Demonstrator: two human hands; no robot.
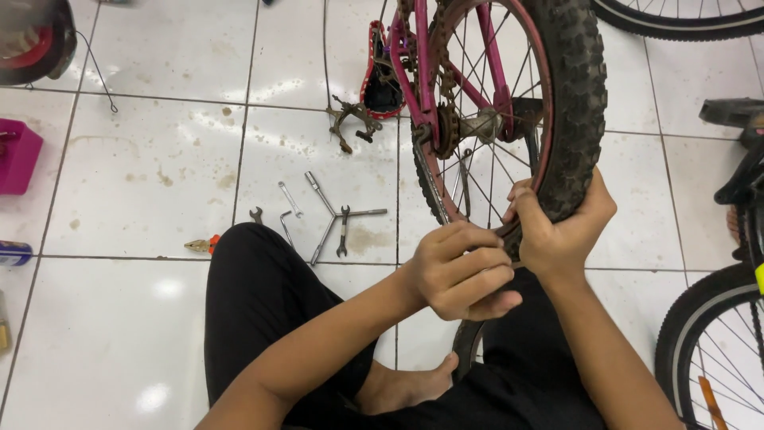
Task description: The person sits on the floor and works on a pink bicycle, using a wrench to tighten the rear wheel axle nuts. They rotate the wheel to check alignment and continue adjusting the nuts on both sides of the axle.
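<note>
Pink-framed and upside down, a small bicycle [426, 72] is standing on a white tiled floor [151, 159], its rear wheel [509, 111] rising in front of a seated person who is looking down at their own hands. The wheel's black knobbly tyre [577, 103] is filling the upper middle of the view, with a rusty chain [436, 80] and sprocket showing beside the hub.

The right hand [557, 231] is gripping the lower edge of the tyre, fingers curling over the tread and thumb pressing at the rim. The left hand [461, 271] is sitting just beside it, closed into a loose fist against the rim; whether it is grasping anything inside that fist cannot be told. The two hands are almost touching.

The person is sitting on the floor in black trousers [263, 295], one bare foot [406, 386] tucked below the forearms.

Left of the wheel, several tools are lying on the tiles: a three-way socket wrench [333, 213], small spanners [289, 199] and pliers [343, 231], with a rusty brake caliper [352, 119] near the red-edged saddle [380, 80]. A magenta box [16, 155] is sitting at the far left edge. Another bicycle wheel [716, 342] is showing at the lower right.
</note>
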